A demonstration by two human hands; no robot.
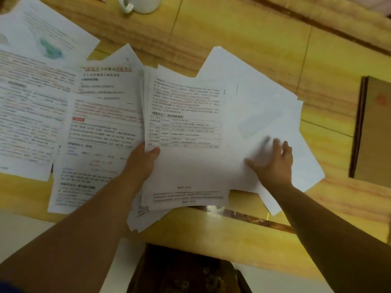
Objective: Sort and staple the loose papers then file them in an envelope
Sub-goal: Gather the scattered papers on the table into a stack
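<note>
A stack of printed papers (186,127) is held up over the middle of the yellow wooden table (243,34). My left hand (140,163) grips the stack's left edge, thumb on top of the front sheet. My right hand (273,163) lies blurred on blank white sheets (260,102) to the right, fingers spread and straight. More printed sheets (36,108) with red and blue text are spread across the left of the table. A brown envelope (374,132) lies at the right edge.
A white mug (139,4) stands at the table's far edge. A sheet with a green picture (48,37) lies at the far left. A dark wooden stool or chair (186,271) stands below the table's near edge.
</note>
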